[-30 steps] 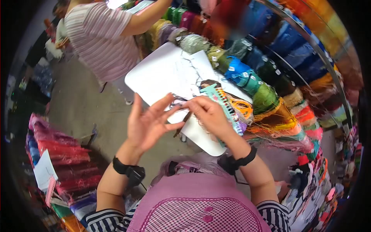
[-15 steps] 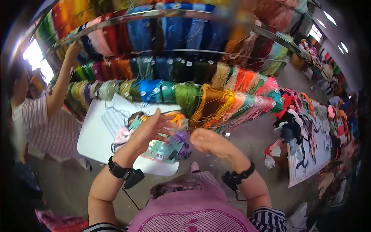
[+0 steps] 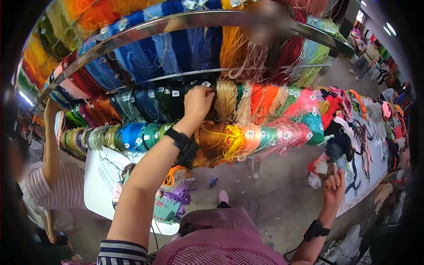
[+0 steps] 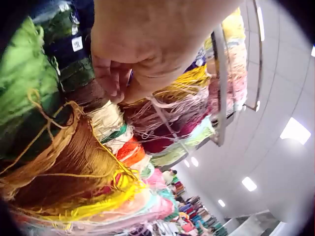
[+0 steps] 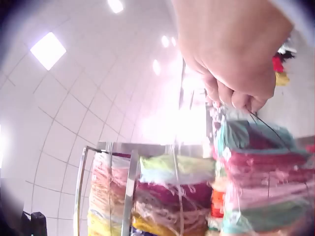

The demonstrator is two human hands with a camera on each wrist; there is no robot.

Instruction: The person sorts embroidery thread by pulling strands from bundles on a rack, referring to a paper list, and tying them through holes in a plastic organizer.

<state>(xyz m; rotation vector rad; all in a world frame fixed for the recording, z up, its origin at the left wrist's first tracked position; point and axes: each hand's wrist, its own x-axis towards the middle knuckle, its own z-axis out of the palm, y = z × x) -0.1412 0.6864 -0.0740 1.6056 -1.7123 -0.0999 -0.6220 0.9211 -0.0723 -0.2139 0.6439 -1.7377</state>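
My left hand (image 3: 198, 102) reaches up to the middle row of thread skeins, its fingers curled in at a dark brown skein (image 4: 87, 94). Seen from the left wrist, the fingertips pinch at that dark thread, and the hand hides most of the grip. A pale cream skein (image 3: 226, 99) hangs just right of these fingers, with a brown skein (image 3: 210, 140) below. Far to the right, my right hand (image 3: 334, 183) is raised with bent fingers. It pinches a thin dark thread (image 5: 271, 129), which trails down from the fingertips in the right wrist view.
A metal rail (image 3: 176, 20) curves across the rack above my left hand. A white table (image 3: 95, 190) at left carries a green card (image 3: 165, 211) and purple thread (image 3: 180, 194). Another person (image 3: 55, 181) stands at the left. At right, a second table (image 3: 360, 187) bears thread bundles.
My view has swung right toward the rack. The left hand, spread open before, has gone up to the dark skeins. The right hand has moved far out to the right with the thread.
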